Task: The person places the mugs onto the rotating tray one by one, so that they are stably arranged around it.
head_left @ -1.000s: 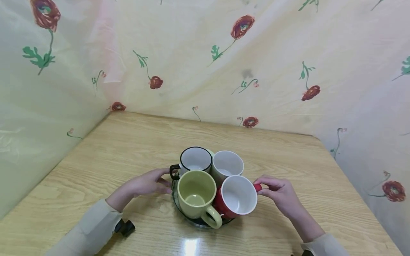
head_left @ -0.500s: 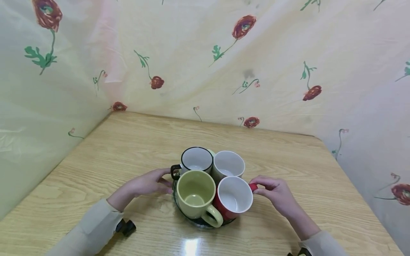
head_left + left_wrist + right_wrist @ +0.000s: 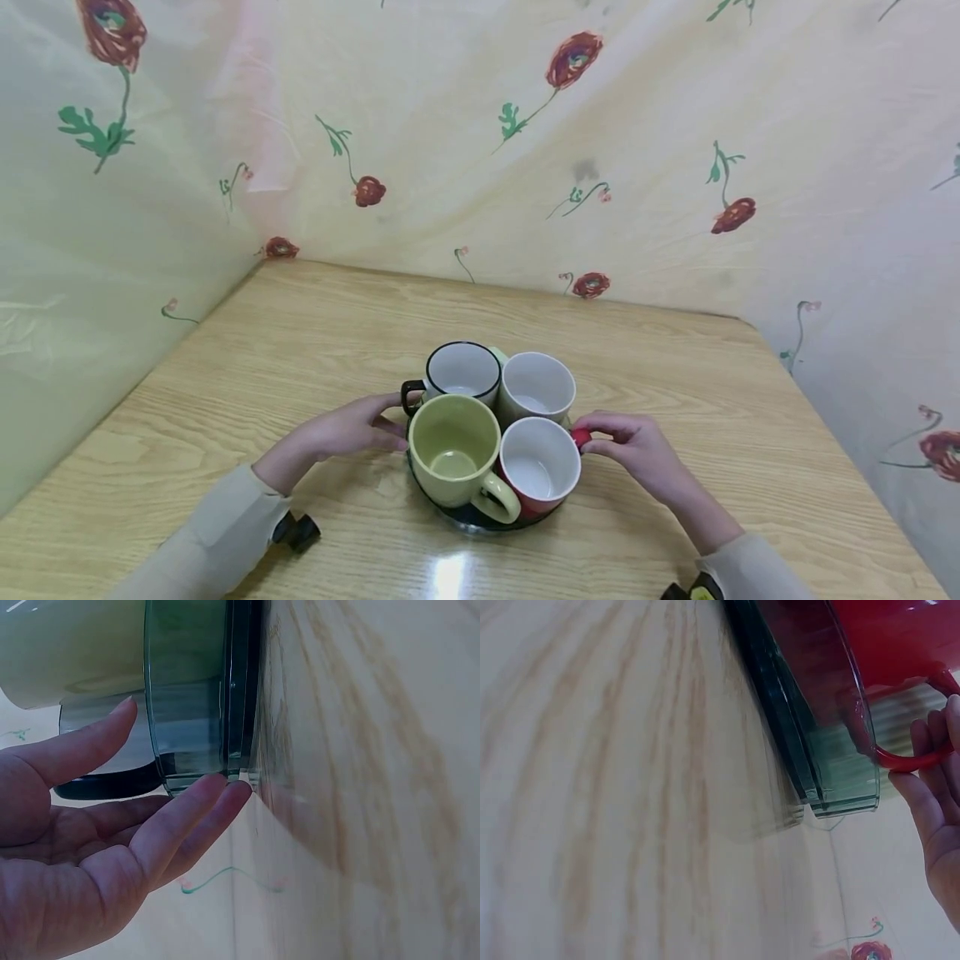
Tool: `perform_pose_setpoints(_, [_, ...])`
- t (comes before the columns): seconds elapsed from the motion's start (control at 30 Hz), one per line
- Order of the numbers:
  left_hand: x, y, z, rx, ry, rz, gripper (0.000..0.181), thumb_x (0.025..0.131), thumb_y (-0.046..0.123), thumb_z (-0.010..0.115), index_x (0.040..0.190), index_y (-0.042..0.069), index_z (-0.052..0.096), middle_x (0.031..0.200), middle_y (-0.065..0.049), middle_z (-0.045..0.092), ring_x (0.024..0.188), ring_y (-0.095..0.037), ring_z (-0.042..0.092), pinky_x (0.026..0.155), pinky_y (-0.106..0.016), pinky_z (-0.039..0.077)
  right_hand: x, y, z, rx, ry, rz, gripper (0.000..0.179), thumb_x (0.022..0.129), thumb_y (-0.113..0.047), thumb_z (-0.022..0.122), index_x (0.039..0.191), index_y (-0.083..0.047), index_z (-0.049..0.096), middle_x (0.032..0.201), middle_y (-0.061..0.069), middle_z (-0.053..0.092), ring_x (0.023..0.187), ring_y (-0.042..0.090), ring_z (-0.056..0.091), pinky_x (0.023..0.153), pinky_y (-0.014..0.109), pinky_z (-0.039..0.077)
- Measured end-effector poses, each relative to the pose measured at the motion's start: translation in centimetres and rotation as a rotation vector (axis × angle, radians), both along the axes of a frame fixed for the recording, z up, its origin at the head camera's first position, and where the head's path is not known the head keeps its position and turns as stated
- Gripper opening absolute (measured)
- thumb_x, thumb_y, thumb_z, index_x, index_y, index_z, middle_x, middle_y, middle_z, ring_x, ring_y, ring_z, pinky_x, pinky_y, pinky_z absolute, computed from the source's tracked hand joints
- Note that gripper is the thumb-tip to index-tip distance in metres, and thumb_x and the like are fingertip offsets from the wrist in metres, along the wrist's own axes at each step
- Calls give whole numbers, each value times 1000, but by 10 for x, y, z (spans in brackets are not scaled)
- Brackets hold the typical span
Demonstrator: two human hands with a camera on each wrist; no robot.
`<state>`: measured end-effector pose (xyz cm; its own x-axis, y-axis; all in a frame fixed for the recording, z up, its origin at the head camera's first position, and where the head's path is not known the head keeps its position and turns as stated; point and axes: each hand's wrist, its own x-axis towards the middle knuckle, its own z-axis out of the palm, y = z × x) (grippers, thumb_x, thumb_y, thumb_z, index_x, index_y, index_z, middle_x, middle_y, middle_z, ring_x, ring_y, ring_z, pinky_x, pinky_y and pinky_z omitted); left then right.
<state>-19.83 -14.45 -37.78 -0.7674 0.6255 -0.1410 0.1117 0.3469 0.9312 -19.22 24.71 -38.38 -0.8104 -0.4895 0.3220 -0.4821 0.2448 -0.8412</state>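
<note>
My right hand (image 3: 628,450) pinches the handle (image 3: 915,760) of a red mug (image 3: 534,503) with a white inside. That mug stands at the front right of a round, clear glass dish (image 3: 474,525) with a dark base. Beside it, on the left, is a yellow-green mug (image 3: 442,490), its handle toward the front right. Behind them are a white mug (image 3: 463,367) with a black rim and handle, and another white mug (image 3: 534,387). My left hand (image 3: 352,429) has loosely bent fingers, the fingertips (image 3: 212,784) right at the dish's wall, next to the black handle.
The dish stands on a light wood-grain table (image 3: 360,333). A pale sheet (image 3: 450,150) printed with red flowers rises behind the table and along both sides.
My right hand has moved left with the red mug, which now sits closer against the yellow-green mug and lower in the dish. My left hand has hardly moved.
</note>
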Motion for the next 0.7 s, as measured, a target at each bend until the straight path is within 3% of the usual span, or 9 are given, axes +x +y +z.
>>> perform_pose_setpoints(0.33, [0, -2, 2, -10, 2, 8, 68, 91, 6, 64, 146, -11, 27, 152, -33, 27, 119, -40, 59, 95, -35, 55, 2, -7, 6, 100, -71, -132, 27, 83, -5, 72, 105, 10, 70, 97, -23, 71, 91, -8, 65, 75, 15, 58])
perform_pose_setpoints(0.57, [0, -1, 2, -8, -5, 0, 68, 92, 6, 62, 148, -9, 27, 153, -32, 27, 121, -41, 57, 97, -37, 54, 1, -7, 13, 175, -65, -247, 29, 80, -11, 77, 104, 5, 73, 99, 8, 76, 89, -5, 67, 75, 19, 59])
perform_pose_setpoints(0.7, [0, 0, 2, -8, -9, 9, 67, 91, 6, 63, 147, -9, 28, 151, -32, 31, 121, -41, 57, 97, -38, 54, -2, -6, 19, 274, -34, -295, 31, 78, -16, 79, 106, -2, 74, 105, 14, 74, 95, -7, 64, 75, 23, 61])
